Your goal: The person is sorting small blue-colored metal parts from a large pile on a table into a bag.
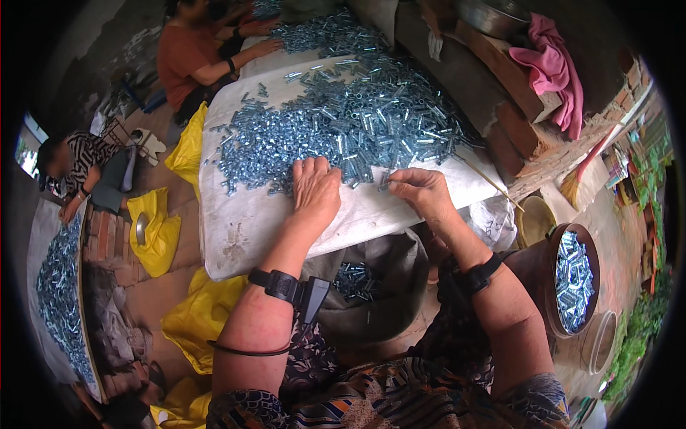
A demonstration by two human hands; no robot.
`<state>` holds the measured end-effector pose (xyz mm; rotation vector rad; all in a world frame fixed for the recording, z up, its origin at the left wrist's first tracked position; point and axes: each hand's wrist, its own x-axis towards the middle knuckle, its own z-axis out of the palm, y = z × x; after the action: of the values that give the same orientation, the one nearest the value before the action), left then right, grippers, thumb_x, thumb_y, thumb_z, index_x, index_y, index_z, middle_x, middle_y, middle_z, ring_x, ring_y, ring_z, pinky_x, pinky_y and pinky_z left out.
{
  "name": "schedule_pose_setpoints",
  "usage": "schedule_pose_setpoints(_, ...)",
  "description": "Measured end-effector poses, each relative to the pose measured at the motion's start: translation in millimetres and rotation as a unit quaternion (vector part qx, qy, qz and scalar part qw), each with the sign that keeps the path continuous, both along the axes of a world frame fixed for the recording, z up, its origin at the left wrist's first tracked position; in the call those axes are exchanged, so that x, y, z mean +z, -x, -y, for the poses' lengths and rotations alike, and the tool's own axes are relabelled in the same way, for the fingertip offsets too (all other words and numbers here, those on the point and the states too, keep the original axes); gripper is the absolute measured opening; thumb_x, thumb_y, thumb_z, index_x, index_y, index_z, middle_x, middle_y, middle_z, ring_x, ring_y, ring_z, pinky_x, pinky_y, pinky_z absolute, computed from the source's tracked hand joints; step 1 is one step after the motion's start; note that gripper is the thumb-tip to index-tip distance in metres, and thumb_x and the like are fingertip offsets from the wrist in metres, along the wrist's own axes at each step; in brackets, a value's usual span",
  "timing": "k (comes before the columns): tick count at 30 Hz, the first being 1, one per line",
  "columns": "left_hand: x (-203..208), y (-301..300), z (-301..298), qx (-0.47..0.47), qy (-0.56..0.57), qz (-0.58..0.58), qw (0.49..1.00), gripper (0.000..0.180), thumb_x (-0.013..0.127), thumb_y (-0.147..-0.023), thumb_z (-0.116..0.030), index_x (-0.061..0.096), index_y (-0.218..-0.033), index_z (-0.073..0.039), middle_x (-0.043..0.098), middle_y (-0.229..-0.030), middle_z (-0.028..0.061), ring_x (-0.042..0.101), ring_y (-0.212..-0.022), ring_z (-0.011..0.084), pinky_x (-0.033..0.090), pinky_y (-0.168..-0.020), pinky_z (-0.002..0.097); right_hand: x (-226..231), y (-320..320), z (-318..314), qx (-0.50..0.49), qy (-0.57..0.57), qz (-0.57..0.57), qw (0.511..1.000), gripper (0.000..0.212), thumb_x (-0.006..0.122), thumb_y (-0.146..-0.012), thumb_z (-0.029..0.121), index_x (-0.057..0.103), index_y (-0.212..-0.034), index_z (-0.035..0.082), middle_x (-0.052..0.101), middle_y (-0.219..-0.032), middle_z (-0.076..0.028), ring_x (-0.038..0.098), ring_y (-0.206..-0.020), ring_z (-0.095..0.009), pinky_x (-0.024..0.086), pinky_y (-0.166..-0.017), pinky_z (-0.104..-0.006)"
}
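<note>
A heap of small shiny metal sleeves (343,121) is spread over the white-covered table (236,236) before me. My left hand (316,189) rests at the heap's near edge, back up, its fingers laid side by side over the pieces; the fingertips are partly hidden. To its right, my right hand (426,194) has thumb and forefinger pinched on a small metal tube (384,181), just off the near edge of the heap. Below the table's front edge, near my lap, a dark grey sack (393,293) hangs open with several sleeves in it.
On the right stands a bucket (599,286) full of metal sleeves. A thin stick (493,179) lies across the table's right edge. Yellow bags (157,232) sit on the left floor. Two people work at the far end and far left, by a second sleeve-covered surface (61,300).
</note>
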<state>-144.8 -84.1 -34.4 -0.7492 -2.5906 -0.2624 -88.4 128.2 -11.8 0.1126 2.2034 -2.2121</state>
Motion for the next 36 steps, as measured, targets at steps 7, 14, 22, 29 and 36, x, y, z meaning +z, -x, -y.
schedule_pose_setpoints(7, 13.7, -11.7, -2.3, 0.014, -0.006, 0.003, 1.0, 0.008, 0.062, -0.076, -0.009, 0.061, -0.081, -0.003, 0.057, -0.086, 0.0114, 0.052, -0.089, 0.0291, 0.035, -0.085, 0.042, -8.3, -0.7, -2.8, -0.002, 0.156, 0.005, 0.988, 0.012, 0.069, -0.076, -0.001, 0.067, -0.088, 0.0, 0.067, -0.078, -0.006, 0.061, -0.069, -0.011, 0.049, -0.067, -0.0236)
schedule_pose_setpoints(14, 36.1, -39.9, -10.4, -0.073, -0.497, 0.381, 0.776, 0.012, 0.061, -0.081, -0.001, 0.061, -0.09, 0.005, 0.063, -0.075, 0.0093, 0.062, -0.062, 0.0155, 0.049, -0.059, 0.0271, 1.5, -6.8, 11.6, 0.011, 0.227, 0.025, 0.974, 0.01, 0.069, -0.076, -0.001, 0.066, -0.085, 0.001, 0.067, -0.081, -0.006, 0.061, -0.073, -0.012, 0.048, -0.071, -0.024)
schedule_pose_setpoints(22, 37.9, -44.0, -6.6, -0.099, -0.564, 0.427, 0.7, 0.016, 0.056, -0.084, 0.002, 0.059, -0.096, 0.011, 0.064, -0.075, 0.0098, 0.063, -0.065, 0.0127, 0.049, -0.061, 0.0223, 2.9, -13.8, 21.3, 0.047, 0.067, -0.005, 0.997, 0.027, 0.072, -0.075, -0.001, 0.065, -0.101, 0.001, 0.066, -0.085, -0.003, 0.059, -0.077, -0.009, 0.047, -0.071, -0.0226)
schedule_pose_setpoints(29, 39.9, -49.5, -1.6, -0.109, -0.557, 0.413, 0.712, 0.019, 0.055, -0.085, 0.0, 0.057, -0.1, 0.011, 0.064, -0.081, 0.0121, 0.062, -0.065, 0.0127, 0.049, -0.063, 0.0229, 0.6, -16.8, 35.1, 0.115, -0.023, -0.09, 0.989, 0.035, 0.067, -0.081, 0.002, 0.059, -0.115, 0.0, 0.064, -0.084, -0.002, 0.059, -0.078, -0.009, 0.048, -0.071, -0.0212)
schedule_pose_setpoints(36, 40.5, -50.2, 4.5, -0.099, -0.558, 0.416, 0.712, 0.02, 0.055, -0.086, -0.002, 0.056, -0.101, 0.011, 0.064, -0.084, 0.0135, 0.062, -0.066, 0.0134, 0.049, -0.062, 0.0229, 10.3, -14.6, 37.5, 0.0, 0.13, -0.037, 0.991, 0.022, 0.065, -0.084, 0.005, 0.061, -0.105, -0.001, 0.066, -0.085, -0.007, 0.066, -0.077, -0.015, 0.052, -0.069, -0.0249)
